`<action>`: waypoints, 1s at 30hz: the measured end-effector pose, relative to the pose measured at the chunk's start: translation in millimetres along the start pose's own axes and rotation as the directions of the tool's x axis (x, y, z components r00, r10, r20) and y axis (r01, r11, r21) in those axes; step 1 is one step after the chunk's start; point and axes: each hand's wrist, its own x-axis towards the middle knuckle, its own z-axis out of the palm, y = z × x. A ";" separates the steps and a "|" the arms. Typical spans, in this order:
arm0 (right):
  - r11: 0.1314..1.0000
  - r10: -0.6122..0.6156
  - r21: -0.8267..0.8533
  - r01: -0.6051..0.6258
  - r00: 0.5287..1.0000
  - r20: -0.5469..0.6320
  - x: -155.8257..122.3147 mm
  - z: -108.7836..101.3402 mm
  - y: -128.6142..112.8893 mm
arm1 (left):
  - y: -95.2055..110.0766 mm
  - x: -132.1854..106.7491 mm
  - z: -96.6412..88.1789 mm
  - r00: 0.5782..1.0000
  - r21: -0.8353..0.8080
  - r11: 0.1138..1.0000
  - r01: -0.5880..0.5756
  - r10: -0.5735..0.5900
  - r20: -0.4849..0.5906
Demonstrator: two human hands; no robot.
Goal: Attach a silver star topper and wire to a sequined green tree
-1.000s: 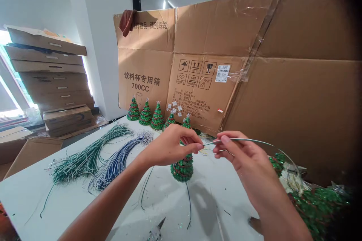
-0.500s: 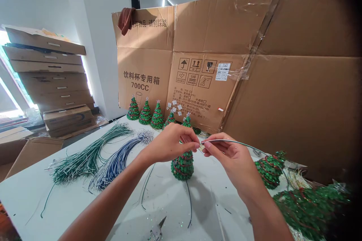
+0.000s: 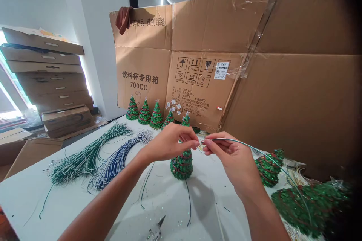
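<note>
My left hand (image 3: 174, 143) is closed in a pinch at the bare end of a thin green wire (image 3: 254, 147). Fingertips of my right hand (image 3: 230, 154) pinch the same wire a short way along. From there it arcs over the right hand and droops toward the lower right. Just below and behind my left fingers, a small green tinsel Christmas tree (image 3: 181, 166) stands upright on the white table (image 3: 166, 203), its upper part partly covered by the left hand. Another dark wire (image 3: 189, 205) runs from the tree's base toward me.
Bundles of green wires (image 3: 85, 158) and blue wires (image 3: 115, 163) lie on the left. Pointed snips (image 3: 155, 229) lie at the front. Several finished-looking trees (image 3: 144, 113) line the back before a cardboard sheet (image 3: 198, 30). Fallen trees (image 3: 308, 207) lie on the right.
The hands stay almost in place, with a slightly wider gap between the fingertips. The wire's free part has swung down further over the trees at the right.
</note>
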 end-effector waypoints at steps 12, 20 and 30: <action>0.991 -0.016 -0.130 0.012 0.999 -0.029 5.6 -12.6 15.5 | -100.2 14.3 12.4 0.978 0.216 0.974 0.072 -0.112 0.177; 0.985 -0.055 -0.170 0.044 0.996 -0.066 2.2 -14.8 7.6 | -92.4 15.1 6.5 0.992 0.175 0.985 0.014 -0.035 0.118; 0.958 -0.264 -0.186 0.217 0.920 -0.289 -17.0 -11.7 -34.3 | -37.7 13.3 15.7 0.970 -0.126 0.981 -0.149 0.121 -0.209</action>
